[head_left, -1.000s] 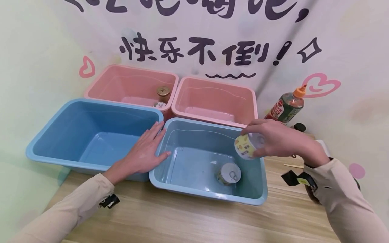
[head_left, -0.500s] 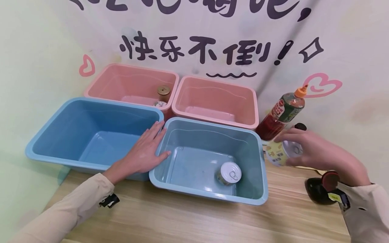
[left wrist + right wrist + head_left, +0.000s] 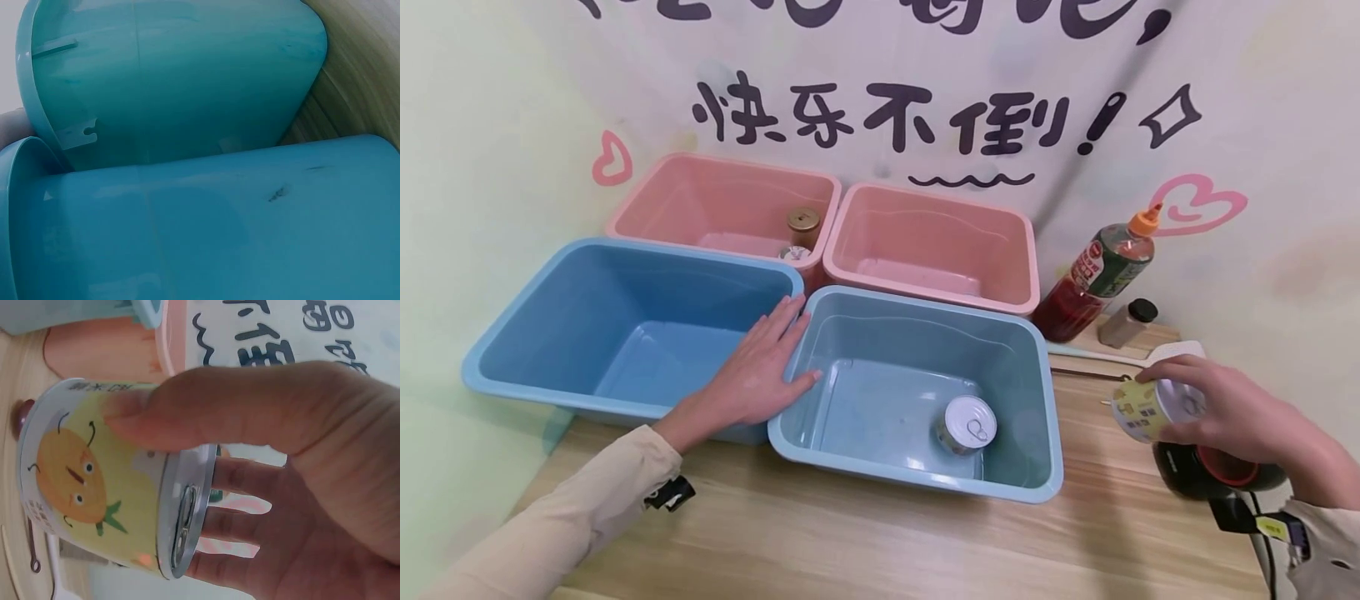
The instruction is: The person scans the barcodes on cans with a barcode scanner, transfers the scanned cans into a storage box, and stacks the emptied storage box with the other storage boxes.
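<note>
My right hand (image 3: 1232, 408) grips a tin can (image 3: 1150, 408) with a yellow label, tilted on its side above the right part of the table. Up close in the right wrist view, the thumb lies across the can's label (image 3: 81, 481), and the pull-tab lid faces the palm. My left hand (image 3: 760, 367) rests with straight fingers over the meeting rims of the dark blue bin (image 3: 625, 410) and the light blue bin (image 3: 917, 479). Another pull-tab can (image 3: 967, 423) stands inside the light blue bin.
Behind stand two pink bins, the left one (image 3: 722, 167) holding two cans (image 3: 803, 221) and the right one (image 3: 936, 200). A sauce bottle (image 3: 1097, 275), a small black-capped jar (image 3: 1127, 322), a white-headed utensil (image 3: 1176, 350) and a black object (image 3: 1195, 475) are at the right.
My right hand has carried the yellow-labelled can rightward, from over the light blue bin out past its right rim. The left hand has stayed put.
</note>
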The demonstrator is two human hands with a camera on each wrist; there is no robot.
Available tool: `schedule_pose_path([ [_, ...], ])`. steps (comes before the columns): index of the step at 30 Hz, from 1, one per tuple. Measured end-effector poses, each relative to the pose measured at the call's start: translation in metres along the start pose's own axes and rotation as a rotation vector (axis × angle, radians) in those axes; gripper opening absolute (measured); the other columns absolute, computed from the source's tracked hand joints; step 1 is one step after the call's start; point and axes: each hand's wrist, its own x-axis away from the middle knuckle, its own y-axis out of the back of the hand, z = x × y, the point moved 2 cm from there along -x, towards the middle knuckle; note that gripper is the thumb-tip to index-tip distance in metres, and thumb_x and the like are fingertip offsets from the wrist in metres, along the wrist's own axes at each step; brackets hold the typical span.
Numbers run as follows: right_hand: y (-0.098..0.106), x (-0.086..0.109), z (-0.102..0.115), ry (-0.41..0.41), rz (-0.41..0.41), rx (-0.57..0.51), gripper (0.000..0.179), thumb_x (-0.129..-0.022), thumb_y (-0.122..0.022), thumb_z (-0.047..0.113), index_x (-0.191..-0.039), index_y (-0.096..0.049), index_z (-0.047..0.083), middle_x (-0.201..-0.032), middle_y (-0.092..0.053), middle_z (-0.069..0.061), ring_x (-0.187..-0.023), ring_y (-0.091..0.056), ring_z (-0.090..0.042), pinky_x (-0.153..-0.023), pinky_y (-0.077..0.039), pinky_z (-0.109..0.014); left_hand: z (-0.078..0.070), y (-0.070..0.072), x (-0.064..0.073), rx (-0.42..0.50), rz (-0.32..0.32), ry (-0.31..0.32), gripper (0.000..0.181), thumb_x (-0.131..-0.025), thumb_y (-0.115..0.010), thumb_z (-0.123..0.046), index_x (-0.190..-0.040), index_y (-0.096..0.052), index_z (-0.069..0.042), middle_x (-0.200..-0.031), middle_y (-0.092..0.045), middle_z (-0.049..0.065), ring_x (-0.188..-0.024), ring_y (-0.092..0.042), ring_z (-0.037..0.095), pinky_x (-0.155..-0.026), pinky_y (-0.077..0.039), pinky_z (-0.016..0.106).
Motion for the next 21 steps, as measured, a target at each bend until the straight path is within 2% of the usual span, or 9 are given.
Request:
schedule_pose_path([
  [7, -0.010, 0.014, -0.015, -0.097, 0.029, 0.064, 0.067, -0.064, -0.091, 0.028, -0.123, -0.064, 0.012, -0.125, -0.058, -0.029, -0.085, -0.060, -0.032, -0.056, -0.041, -0.033, 0.001, 0.002, -0.002, 0.001, -0.009, -0.010, 0.084, -0.096, -0.061, -0.041, -0.157, -0.023, 0.002, -0.169, -0.007, 0.014, -0.157, -0.003, 0.035, -0.123, -0.015, 0.059],
  [10, -0.015, 0.019, -0.021, -0.046, -0.030, 0.050, 0.066, -0.060, -0.093, 0.022, -0.119, -0.066, 0.012, -0.122, -0.060, -0.028, -0.084, -0.059, -0.029, -0.057, -0.040, -0.030, 0.001, 0.003, -0.002, 0.003, -0.011, -0.010, 0.084, -0.096, -0.061, -0.041, -0.157, -0.023, 0.002, -0.169, -0.007, 0.014, -0.157, -0.004, 0.035, -0.123, -0.015, 0.059],
  [14, -0.022, 0.025, -0.028, 0.061, -0.133, 0.019, 0.066, -0.053, -0.094, 0.012, -0.113, -0.067, 0.011, -0.116, -0.064, -0.023, -0.086, -0.053, -0.008, -0.060, -0.041, -0.022, 0.001, 0.004, -0.002, 0.004, -0.010, -0.010, 0.084, -0.096, -0.062, -0.041, -0.157, -0.023, 0.002, -0.169, -0.007, 0.014, -0.157, -0.003, 0.035, -0.123, -0.015, 0.059],
  [17, -0.026, 0.028, -0.031, 0.096, -0.167, 0.020, 0.067, -0.051, -0.094, 0.010, -0.112, -0.067, 0.011, -0.115, -0.065, -0.020, -0.086, -0.047, 0.003, -0.061, -0.041, -0.021, 0.001, 0.004, -0.001, 0.007, -0.007, -0.008, 0.084, -0.096, -0.062, -0.041, -0.157, -0.022, 0.002, -0.169, -0.007, 0.014, -0.157, -0.003, 0.035, -0.123, -0.015, 0.059],
  [21, -0.028, 0.027, -0.033, 0.112, -0.166, 0.011, 0.068, -0.050, -0.094, 0.008, -0.112, -0.066, 0.011, -0.115, -0.064, -0.021, -0.087, -0.050, -0.005, -0.061, -0.041, -0.021, 0.001, 0.002, 0.000, 0.006, -0.004, -0.005, 0.084, -0.096, -0.061, -0.041, -0.157, -0.023, 0.001, -0.169, -0.007, 0.014, -0.157, -0.004, 0.035, -0.123, -0.015, 0.058],
])
